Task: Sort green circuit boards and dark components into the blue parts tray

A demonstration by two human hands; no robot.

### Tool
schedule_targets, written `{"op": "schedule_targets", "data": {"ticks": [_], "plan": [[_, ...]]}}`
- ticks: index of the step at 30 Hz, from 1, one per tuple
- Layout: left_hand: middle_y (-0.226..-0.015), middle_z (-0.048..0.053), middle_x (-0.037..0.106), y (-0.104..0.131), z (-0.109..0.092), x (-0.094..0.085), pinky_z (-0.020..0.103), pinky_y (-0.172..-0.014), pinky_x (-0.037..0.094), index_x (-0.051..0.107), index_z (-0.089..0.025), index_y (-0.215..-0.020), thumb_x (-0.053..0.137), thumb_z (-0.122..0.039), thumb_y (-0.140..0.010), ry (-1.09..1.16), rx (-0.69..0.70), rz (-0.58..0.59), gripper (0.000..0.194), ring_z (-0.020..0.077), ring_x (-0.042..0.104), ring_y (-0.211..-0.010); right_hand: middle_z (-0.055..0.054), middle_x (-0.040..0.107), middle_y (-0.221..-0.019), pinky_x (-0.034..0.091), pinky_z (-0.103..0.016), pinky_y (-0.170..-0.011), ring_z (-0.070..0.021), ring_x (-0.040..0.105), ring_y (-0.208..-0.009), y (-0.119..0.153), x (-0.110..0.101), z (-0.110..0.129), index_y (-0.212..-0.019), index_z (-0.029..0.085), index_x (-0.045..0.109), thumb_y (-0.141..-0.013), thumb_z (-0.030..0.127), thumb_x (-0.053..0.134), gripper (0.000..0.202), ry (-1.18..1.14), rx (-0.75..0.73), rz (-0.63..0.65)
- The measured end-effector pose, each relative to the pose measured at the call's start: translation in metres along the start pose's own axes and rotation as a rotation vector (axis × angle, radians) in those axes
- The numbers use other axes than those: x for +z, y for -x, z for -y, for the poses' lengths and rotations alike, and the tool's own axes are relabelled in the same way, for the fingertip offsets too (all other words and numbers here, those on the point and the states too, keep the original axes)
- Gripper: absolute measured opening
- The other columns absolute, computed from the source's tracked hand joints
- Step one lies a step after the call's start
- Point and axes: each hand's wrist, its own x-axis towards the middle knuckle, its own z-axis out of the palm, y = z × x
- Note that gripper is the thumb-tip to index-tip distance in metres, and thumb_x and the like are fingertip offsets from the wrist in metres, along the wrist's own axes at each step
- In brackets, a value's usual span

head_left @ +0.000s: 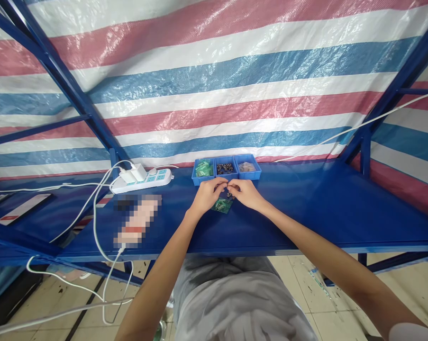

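My left hand (211, 192) and my right hand (246, 192) meet fingertip to fingertip over the blue table, just in front of three small bins. Both are closed in a pinch; whatever lies between the fingertips is too small to make out. Beneath my left hand a green circuit board (222, 205) lies on the table. A few small dark metallic parts (230, 194) sit beside it, partly covered by my right hand. The left bin (203, 181) holds green pieces, the middle bin (225, 159) many small dark parts, the right bin (258, 169) pale pieces in clear plastic.
A white power strip (160, 177) with plugged-in chargers stands at the back left. In front of it lies a pixelated object (139, 222) with a white cable (95, 227) running off the table edge. Blue frame posts (365, 123) flank the striped sheet (235, 104) behind.
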Motion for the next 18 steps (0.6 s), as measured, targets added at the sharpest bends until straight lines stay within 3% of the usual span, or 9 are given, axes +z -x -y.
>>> {"op": "schedule_targets", "data": {"ticks": [5,18], "plan": [[-0.094,0.002,0.076,0.0008,0.0014,0.0013,0.028,-0.079,0.059,0.063,-0.021,-0.109,0.052,-0.035,-0.099,0.062,-0.042,0.012,0.02,0.0178,0.075,-0.084,0.001,0.068,-0.069,0.044,-0.026,-0.065,-0.0148,0.063,-0.063,0.001,0.0025,0.0007,-0.08,0.02,0.066,-0.094,0.021,0.051,0.02,0.01,-0.012,0.014],[-0.104,0.002,0.077,-0.0001,0.0001,0.0009,0.031,-0.091,0.057,0.072,-0.022,-0.108,0.06,-0.029,-0.093,-0.019,0.017,0.011,0.02,0.0215,0.073,-0.098,-0.002,0.071,-0.075,0.054,-0.029,-0.067,-0.0173,0.068,-0.066,-0.0012,0.0061,-0.0061,-0.083,0.021,0.064,-0.09,0.022,0.05,0.015,-0.143,0.093,-0.01]]}}
